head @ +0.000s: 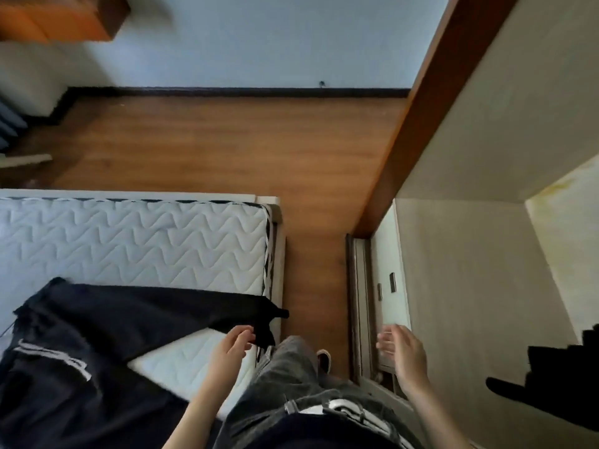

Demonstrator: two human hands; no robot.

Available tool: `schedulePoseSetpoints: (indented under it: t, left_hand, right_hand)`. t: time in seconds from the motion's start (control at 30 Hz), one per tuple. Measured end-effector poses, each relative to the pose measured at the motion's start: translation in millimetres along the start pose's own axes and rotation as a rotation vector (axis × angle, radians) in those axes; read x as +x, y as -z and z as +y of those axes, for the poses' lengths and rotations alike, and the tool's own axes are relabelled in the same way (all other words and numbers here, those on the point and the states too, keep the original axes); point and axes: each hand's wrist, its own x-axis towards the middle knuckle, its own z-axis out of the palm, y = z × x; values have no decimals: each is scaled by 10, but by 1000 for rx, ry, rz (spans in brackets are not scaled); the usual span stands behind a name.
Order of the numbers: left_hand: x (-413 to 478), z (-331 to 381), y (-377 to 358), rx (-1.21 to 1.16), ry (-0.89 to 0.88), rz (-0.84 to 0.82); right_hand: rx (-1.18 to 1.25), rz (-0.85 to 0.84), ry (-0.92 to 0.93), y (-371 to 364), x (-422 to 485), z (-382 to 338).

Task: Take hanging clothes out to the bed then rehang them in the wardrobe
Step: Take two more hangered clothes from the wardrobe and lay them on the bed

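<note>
Black clothes (pixel 97 322) with white lettering lie spread over the white quilted mattress of the bed (pixel 146 241) at the lower left. One dark sleeve or leg reaches the bed's right edge. My left hand (pixel 231 348) hovers just beside that dark end, fingers curled and apart, holding nothing. My right hand (pixel 403 354) is raised in front of the wardrobe (pixel 470 286) on the right, fingers spread, empty. Inside the wardrobe, at the far right, a dark garment (pixel 551 384) is partly visible.
A strip of brown wooden floor (pixel 243 140) runs between the bed and the wardrobe, where my legs in grey trousers stand. The wardrobe's brown frame (pixel 421 108) rises diagonally at the right. An orange-brown piece of furniture (pixel 61 17) is at the top left.
</note>
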Motion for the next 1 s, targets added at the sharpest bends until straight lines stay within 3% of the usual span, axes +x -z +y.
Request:
schedulePoseSetpoints:
  t: [0.33,0.63,0.8,1.0]
  left_hand:
    - [1228,1914,-835,255,-271,-298]
    - [2298,3587,-2437,707,-562,-854]
    - [2035,4354,-3475,709,-677,-1158]
    - [846,4738,-4431,644,-893,-1553]
  right_hand:
    - [350,300,-126,402,395,-348]
    - [614,867,-123,697,846,-978]
    - [778,1119,42,1001,791,-1518]
    - [740,1401,274,1494,164,-2141]
